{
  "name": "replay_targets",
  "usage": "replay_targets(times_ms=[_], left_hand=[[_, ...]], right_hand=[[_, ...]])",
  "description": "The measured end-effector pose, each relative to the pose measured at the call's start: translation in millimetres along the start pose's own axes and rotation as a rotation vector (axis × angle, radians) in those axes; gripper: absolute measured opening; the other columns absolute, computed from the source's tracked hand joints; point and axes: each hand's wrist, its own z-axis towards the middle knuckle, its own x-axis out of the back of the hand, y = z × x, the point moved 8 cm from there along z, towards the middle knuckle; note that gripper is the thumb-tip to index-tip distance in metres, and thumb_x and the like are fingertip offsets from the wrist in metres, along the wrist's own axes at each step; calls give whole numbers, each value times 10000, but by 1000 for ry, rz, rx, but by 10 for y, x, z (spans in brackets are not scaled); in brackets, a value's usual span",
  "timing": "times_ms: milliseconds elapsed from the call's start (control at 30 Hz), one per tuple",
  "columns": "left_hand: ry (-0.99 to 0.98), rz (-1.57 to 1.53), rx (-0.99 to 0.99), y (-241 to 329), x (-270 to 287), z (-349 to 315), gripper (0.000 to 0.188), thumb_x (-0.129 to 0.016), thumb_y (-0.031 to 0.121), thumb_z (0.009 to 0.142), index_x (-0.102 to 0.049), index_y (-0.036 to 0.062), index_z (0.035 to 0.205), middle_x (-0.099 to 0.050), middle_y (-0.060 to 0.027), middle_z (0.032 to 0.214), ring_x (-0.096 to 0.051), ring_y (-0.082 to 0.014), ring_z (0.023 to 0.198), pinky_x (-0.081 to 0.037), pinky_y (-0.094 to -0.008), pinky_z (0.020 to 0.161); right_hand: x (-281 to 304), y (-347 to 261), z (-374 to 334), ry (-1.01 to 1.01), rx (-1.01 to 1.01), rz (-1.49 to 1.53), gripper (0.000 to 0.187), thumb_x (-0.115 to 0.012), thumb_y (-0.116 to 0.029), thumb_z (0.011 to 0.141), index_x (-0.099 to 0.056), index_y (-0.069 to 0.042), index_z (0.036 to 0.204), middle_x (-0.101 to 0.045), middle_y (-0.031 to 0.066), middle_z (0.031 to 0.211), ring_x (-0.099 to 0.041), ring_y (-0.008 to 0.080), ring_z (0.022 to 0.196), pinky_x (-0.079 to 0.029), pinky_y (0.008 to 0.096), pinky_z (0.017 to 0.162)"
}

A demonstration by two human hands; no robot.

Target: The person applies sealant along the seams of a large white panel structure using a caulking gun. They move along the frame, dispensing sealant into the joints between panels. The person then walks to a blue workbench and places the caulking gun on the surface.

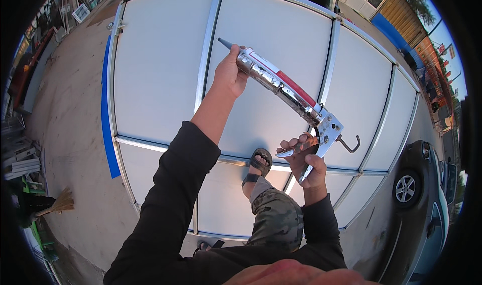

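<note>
A silver caulking gun (266,79) with a white and red sealant tube (297,86) in it is held at a slant over a white panel. My left hand (231,74) is closed round its front end, just behind the grey nozzle (224,43), which points up and to the left. Lower right, my right hand (310,165) grips the handle, with the fingers at the trigger (286,154) and the thumb on the rear grip. The hooked rod (354,145) sticks out behind the handle.
Below lies a large metal frame (326,66) filled with white panels (160,64); my sandalled foot (261,162) rests on it. Blue sheeting (108,134) shows along its left edge. A dark car (419,204) stands at right, a broom (61,203) at left.
</note>
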Motion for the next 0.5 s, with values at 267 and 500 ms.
replay_targets(times_ms=[267,500], left_hand=[[-119,332,177,-196,799,-606,846,-448,531,996,-101,-30,1526,-276,-253,1531,-357,-353,1390,-370,-493,1118],[308,556,500,-681,3241,-2721,572,-464,361,1021,-385,-34,1427,-478,-195,1410,-477,-320,1302,-436,-463,1060]], right_hand=[[-189,-436,1757,-95,232,158,210,-508,-59,841,-572,-4,1034,-653,136,992,-637,322,1045,-498,519,1011],[-80,-165,3021,-81,242,247,146,-509,-49,823,-607,37,888,-670,179,958,-643,357,1048,-491,529,1019]])
